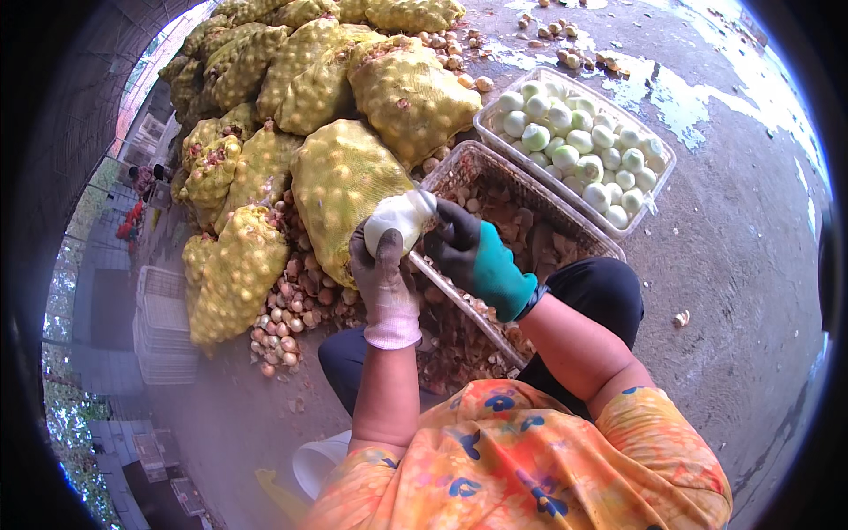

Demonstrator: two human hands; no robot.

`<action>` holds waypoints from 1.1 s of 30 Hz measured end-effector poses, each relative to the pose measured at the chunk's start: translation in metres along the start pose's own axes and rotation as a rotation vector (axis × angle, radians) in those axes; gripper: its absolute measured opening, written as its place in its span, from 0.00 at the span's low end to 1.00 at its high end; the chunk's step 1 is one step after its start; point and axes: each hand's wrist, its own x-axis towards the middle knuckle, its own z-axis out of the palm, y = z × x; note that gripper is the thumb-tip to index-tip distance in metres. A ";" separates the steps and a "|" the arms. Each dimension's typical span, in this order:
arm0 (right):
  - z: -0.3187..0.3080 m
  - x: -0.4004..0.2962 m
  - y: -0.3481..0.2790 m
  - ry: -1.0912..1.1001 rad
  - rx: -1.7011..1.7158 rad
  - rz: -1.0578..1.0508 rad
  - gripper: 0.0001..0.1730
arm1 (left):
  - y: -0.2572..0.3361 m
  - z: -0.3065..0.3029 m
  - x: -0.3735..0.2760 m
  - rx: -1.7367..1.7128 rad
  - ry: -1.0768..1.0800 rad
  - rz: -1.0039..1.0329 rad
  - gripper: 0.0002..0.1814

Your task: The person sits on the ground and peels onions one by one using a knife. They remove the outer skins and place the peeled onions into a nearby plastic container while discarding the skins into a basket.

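A peeled white onion (392, 222) rests in my left hand (391, 275), which wears a dirty pink glove with a dark palm. The thumb presses on the onion's near side and the fingers wrap its left. My right hand (480, 255), in a teal glove with dark coated fingers, is at the onion's right end, fingers curled. Blur there hides whether a small tool sits in the right fingers. Beneath the hands stands a plastic crate (457, 291) with onion skins (563, 248) in it. Beyond it, a second crate (570, 222) holds many peeled onions (580, 142).
Yellow mesh sacks of onions (351, 192) are piled ahead and to the left. Loose unpeeled onions (281, 338) lie on the concrete floor (715, 278). Stacked white crates (165, 324) stand at left, and a white bucket (321, 460) is beside my left hip.
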 end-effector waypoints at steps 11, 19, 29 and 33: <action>-0.004 0.007 -0.011 0.139 0.183 0.141 0.12 | -0.002 -0.007 -0.004 0.043 -0.168 -0.008 0.30; -0.002 0.003 -0.017 0.219 0.093 0.060 0.05 | -0.015 -0.017 0.001 -0.054 -0.144 -0.105 0.32; -0.033 0.022 0.016 0.372 -0.426 0.146 0.13 | -0.011 -0.022 0.000 -0.355 -0.288 -0.197 0.38; -0.038 0.024 0.024 0.312 -0.654 0.140 0.15 | -0.019 -0.032 0.002 -0.566 -0.280 -0.315 0.37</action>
